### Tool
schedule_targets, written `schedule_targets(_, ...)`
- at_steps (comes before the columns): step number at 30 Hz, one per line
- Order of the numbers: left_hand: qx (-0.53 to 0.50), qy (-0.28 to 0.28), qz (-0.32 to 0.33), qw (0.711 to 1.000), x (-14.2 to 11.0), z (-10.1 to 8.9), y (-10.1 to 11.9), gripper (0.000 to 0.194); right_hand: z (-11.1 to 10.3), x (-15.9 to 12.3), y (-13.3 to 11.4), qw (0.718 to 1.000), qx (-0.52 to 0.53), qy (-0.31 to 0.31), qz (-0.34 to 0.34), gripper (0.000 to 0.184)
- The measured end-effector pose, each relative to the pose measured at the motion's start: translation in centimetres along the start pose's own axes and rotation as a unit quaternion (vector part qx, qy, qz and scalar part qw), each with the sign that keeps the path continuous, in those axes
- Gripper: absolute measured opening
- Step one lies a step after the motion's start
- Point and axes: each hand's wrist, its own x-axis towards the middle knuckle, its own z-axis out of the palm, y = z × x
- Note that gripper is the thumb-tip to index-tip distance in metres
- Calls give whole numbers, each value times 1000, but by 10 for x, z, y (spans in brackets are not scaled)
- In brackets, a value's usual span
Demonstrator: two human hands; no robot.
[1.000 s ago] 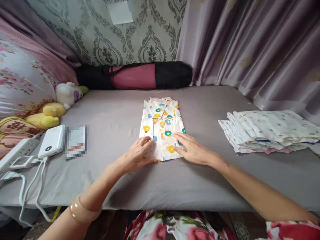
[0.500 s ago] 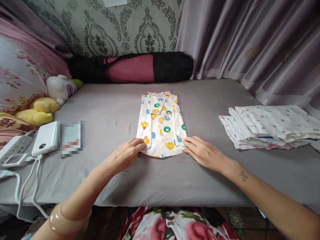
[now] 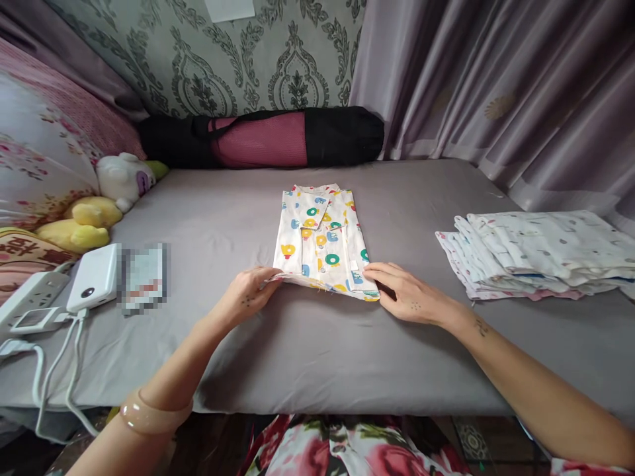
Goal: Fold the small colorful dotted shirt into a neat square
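Grey cloth [image 3: 213, 218] covers the surface below a patterned wall [image 3: 243, 53]. On its middle lies a white printed shirt [image 3: 317, 241], its collar at the far end. The left hand [image 3: 251, 291] pinches the left corner of the hem, slightly raised; the right hand [image 3: 411, 294], thumb a little apart from fingers, holds the right corner. Folded fabrics [image 3: 540, 248] lie well apart, at right.

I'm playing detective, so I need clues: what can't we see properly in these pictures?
All in the head view:
Shirt: underside hidden by its upper side.
Small flat item: details blurred into squares.
White paper: top cut off by the top edge.
Cloth stack: right end cut off by the right edge.
Power strip: left end cut off by the left edge.
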Motion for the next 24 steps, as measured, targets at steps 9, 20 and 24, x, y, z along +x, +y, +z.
schedule_targets(9,-55,27,-95,994,13,-2,8,41,7,8,7,997,39,34,51,26)
schedule_targets(20,34,77,-135,987,35,13,1,34,24,32,17,978,1,119,172,33)
schedule_targets(24,92,66,-138,984,42,20,0,33,27,39,9,965,-69,108,228,30)
